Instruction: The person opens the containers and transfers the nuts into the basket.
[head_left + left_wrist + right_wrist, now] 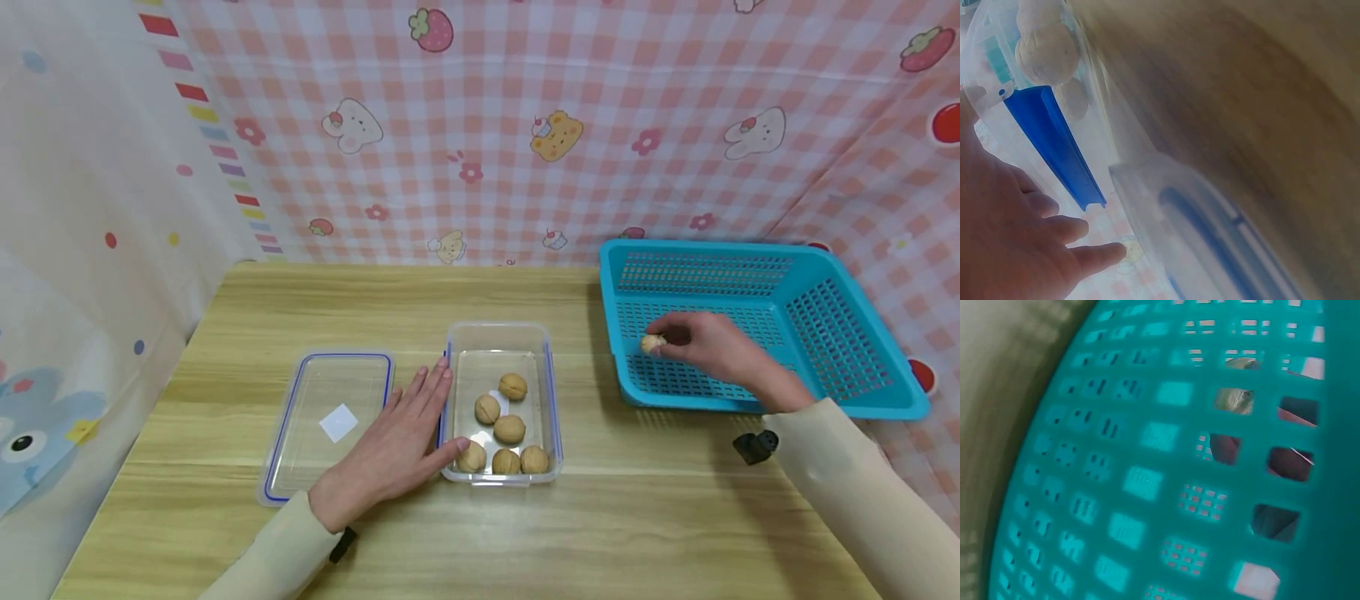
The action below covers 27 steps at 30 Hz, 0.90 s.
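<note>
A walnut [652,342] is pinched in the fingertips of my right hand [708,343], over the left part of a turquoise plastic basket [765,400]. The right wrist view is mostly filled by the basket's slotted wall [1147,444], and the walnut shows only through its holes. My left hand [401,437] lies with straight fingers against the left side of a clear plastic container [555,400], its thumb at the near left corner. Inside the container sit several walnuts [510,429], some lined along the near wall. A blue latch flap [1054,144] hangs beside the left fingers.
A clear lid [307,433] with a blue seal and a white square label lies left of the container, partly under the left forearm. The wooden table [600,533] meets a pink checked cloth [480,100] at the back.
</note>
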Each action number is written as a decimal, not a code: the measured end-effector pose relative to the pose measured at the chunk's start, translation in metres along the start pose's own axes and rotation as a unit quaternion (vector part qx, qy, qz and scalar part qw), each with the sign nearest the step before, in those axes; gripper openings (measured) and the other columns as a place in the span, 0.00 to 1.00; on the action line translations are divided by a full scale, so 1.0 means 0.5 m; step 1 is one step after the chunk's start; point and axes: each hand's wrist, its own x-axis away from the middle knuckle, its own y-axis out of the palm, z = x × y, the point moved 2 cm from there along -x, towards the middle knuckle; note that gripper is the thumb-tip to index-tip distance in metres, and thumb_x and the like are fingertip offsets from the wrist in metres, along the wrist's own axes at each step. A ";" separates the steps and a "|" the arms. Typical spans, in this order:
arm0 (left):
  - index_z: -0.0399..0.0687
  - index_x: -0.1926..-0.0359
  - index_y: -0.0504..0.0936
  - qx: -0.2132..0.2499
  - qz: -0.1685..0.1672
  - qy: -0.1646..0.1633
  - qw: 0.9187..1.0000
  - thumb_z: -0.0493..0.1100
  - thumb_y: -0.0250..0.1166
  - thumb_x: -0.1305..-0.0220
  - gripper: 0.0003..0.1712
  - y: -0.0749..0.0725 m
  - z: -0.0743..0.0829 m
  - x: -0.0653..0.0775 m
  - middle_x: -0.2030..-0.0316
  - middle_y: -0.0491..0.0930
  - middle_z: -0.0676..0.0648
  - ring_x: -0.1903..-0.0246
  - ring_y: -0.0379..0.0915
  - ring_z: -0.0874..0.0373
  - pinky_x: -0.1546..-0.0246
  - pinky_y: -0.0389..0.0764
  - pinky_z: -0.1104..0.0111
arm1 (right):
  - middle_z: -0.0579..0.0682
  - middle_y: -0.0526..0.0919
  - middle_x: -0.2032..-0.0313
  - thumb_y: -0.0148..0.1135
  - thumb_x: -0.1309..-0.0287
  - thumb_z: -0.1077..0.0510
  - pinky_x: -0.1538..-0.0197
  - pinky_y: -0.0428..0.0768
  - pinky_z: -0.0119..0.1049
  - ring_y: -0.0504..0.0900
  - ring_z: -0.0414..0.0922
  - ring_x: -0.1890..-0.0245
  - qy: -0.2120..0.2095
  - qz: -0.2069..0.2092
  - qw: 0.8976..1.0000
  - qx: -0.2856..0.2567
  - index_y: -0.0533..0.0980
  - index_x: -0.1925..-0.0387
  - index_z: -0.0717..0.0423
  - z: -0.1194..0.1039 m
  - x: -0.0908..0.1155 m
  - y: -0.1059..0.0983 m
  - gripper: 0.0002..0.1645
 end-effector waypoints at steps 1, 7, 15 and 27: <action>0.40 0.18 0.41 0.000 0.000 0.000 1.000 0.70 0.49 0.24 0.54 0.000 0.000 0.000 0.17 0.36 0.43 0.20 0.39 0.40 0.26 0.54 0.37 | 0.56 0.88 0.51 0.67 0.29 0.53 0.52 0.84 0.49 0.86 0.51 0.52 -0.002 -0.003 1.000 0.001 0.83 0.45 0.61 0.004 -0.003 0.003 0.19; 0.40 0.17 0.41 0.004 0.000 -0.001 1.000 0.70 0.49 0.24 0.53 -0.001 -0.001 0.002 0.17 0.37 0.43 0.20 0.40 0.39 0.26 0.55 0.37 | 0.58 0.88 0.51 0.67 0.31 0.57 0.53 0.85 0.51 0.87 0.53 0.52 0.005 -0.019 1.000 0.002 0.82 0.44 0.63 0.018 -0.013 0.013 0.18; 0.41 0.17 0.41 0.006 -0.002 -0.002 1.000 0.70 0.48 0.24 0.53 0.001 -0.002 0.002 0.17 0.37 0.43 0.20 0.40 0.39 0.26 0.55 0.37 | 0.61 0.87 0.50 0.68 0.32 0.56 0.51 0.85 0.56 0.86 0.58 0.50 0.026 -0.034 0.999 0.019 0.83 0.46 0.63 0.032 -0.021 0.023 0.19; 0.41 0.18 0.41 0.003 -0.003 -0.003 1.000 0.70 0.48 0.24 0.53 0.002 -0.002 0.001 0.18 0.36 0.43 0.20 0.39 0.39 0.26 0.54 0.38 | 0.62 0.87 0.50 0.69 0.33 0.57 0.49 0.83 0.59 0.84 0.63 0.48 0.010 -0.050 0.998 0.032 0.83 0.47 0.64 0.047 -0.024 0.034 0.18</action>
